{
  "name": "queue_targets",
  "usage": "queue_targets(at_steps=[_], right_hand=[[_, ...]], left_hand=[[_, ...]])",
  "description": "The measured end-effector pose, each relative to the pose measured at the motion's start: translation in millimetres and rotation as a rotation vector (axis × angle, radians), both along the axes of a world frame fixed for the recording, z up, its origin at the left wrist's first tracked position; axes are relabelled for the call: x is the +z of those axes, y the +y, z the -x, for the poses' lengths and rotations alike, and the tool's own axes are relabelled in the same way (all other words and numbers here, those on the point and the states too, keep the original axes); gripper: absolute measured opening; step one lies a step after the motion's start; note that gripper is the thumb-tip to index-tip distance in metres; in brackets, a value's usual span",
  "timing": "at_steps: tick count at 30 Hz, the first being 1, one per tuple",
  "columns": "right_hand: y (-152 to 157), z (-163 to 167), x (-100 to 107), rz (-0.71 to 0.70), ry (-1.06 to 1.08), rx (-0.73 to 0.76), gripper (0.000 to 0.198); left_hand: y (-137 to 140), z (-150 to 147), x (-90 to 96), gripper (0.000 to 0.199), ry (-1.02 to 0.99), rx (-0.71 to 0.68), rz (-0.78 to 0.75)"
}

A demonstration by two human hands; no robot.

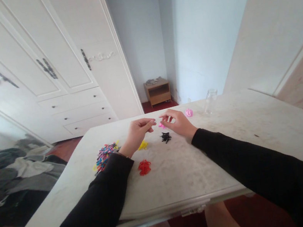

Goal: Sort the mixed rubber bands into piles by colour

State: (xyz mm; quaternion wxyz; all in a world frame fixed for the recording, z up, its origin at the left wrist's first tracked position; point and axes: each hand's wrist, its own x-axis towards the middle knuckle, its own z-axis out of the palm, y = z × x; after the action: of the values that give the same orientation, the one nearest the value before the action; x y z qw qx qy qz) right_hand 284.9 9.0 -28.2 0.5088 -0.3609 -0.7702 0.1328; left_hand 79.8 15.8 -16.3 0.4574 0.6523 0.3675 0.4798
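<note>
1. Wardrobe (69, 61), white, dark handles, beyond the table.
2. Table (196, 168), pale surface with greyish marks; carries items 4 and 7 to 10.
3. Nightstand (158, 93), wooden, by the far wall.
4. Heap of mixed bands (105, 157), small, many-coloured; to the left of the left wrist, partly hidden by the forearm.
5. Left hand (142, 130), black sleeve, raised over the table. Thumb and forefinger drawn close together; a pale spot at the tips is too small to identify, so cannot tell whether anything is pinched.
6. Right hand (176, 123), black sleeve, fingers curled, tips facing those of the left and just apart from them. Cannot tell whether it grips anything.
7. Glass jar (211, 102), clear, upright, to the right of the right hand.
8. Red bands (144, 167), one cluster, nearer the body than either hand.
9. Black bands (165, 137), just to the near side of the right hand; yellow bands (143, 145), beside the left wrist, partly covered.
10. Pink bundle (188, 112), rounded, just right of the right hand; pink bands (162, 126), partly hidden at the right fingertips.
</note>
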Motion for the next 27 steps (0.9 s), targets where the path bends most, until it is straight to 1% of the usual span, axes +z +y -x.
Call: queue_targets(at_steps=[2, 4, 7, 12, 19, 22, 25, 27], right_hand=[[-8.5, 5.9, 3.9, -0.007, -0.001, 0.079, 0.023], [-14.3, 10.1, 5.9, -0.011, -0.008, 0.1, 0.021], [-16.8, 11.9, 6.7, -0.008, -0.003, 0.073, 0.015], [-14.3, 8.7, 6.3, 0.042, 0.044, 0.033, 0.01], [-11.0, 5.1, 5.7, 0.018, 0.077, -0.051, 0.009], [-10.8, 4.2, 5.7, 0.026, 0.09, -0.058, 0.009], [-11.8, 5.4, 6.0, 0.035, 0.072, -0.041, 0.009], [-13.0, 7.0, 6.0, 0.042, 0.062, -0.032, 0.009]], left_hand=[[-2.4, -1.0, 1.5, 0.042, 0.005, -0.022, 0.004], [-4.6, -1.9, 2.8, 0.043, 0.009, -0.045, 0.011], [-7.0, -2.7, 3.9, 0.046, 0.015, -0.079, 0.022], [-6.1, -2.7, 2.8, 0.044, 0.034, -0.099, 0.033], [-2.0, 1.9, 4.4, 0.038, 0.022, -0.023, 0.023], [-2.4, 2.7, 5.2, 0.036, 0.049, 0.006, 0.008], [-3.5, 2.6, 5.0, 0.041, 0.07, -0.015, -0.007], [-3.8, 2.3, 4.6, 0.04, 0.078, -0.029, -0.029]])
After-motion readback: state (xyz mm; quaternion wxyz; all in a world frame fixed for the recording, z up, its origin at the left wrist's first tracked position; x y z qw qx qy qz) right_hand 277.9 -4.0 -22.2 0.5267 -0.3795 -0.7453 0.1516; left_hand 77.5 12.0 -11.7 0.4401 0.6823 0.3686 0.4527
